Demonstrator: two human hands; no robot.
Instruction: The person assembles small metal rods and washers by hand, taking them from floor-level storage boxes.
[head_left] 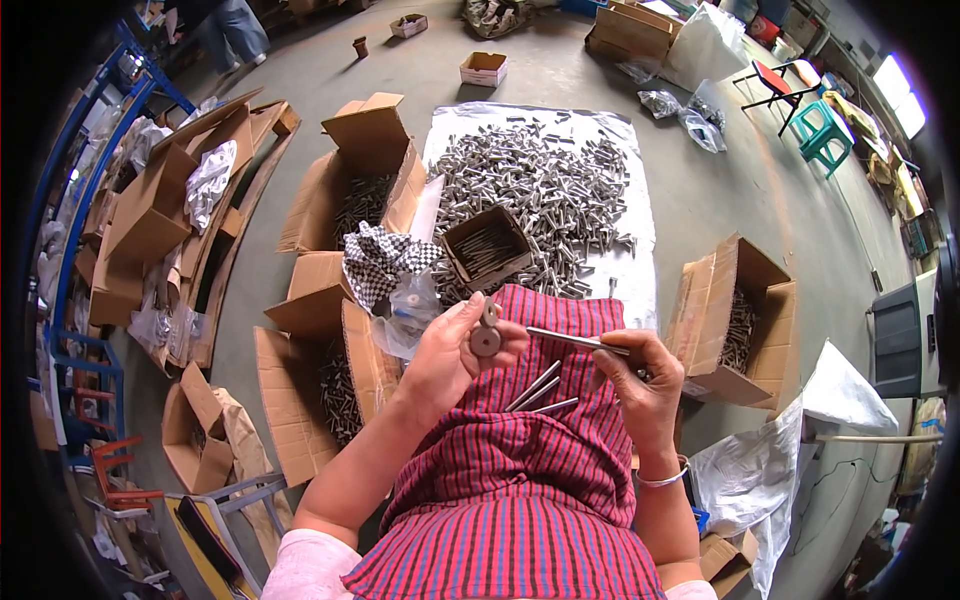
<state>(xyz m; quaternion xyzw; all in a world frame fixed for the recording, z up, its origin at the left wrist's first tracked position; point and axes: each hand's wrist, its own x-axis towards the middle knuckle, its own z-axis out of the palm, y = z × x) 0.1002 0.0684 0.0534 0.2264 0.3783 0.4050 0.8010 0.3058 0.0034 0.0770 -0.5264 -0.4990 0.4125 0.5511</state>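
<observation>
My left hand (pixel 447 352) is turned palm up, its thumb and fingers gripping round grey metal washers (pixel 486 342) with a small centre hole. A thin metal rod (pixel 565 338) is pinched in my right hand (pixel 645 385), its far end pointing left toward the washers. Whether rod and washers touch I cannot tell. Below, several loose metal rods (pixel 537 393) lie on the red striped apron (pixel 510 545) over my lap. Just ahead sits a small open cardboard box (pixel 462 232) holding thin rods, beside a large heap of metal bolts (pixel 530 165).
The heap lies on a white sheet (pixel 645 215). Open cartons of metal parts stand left (pixel 375 385), farther left (pixel 345 130) and right (pixel 775 340). A checked cloth (pixel 375 260) and clear plastic bag (pixel 410 300) lie left of the small box. A green stool (pixel 822 135) stands far right.
</observation>
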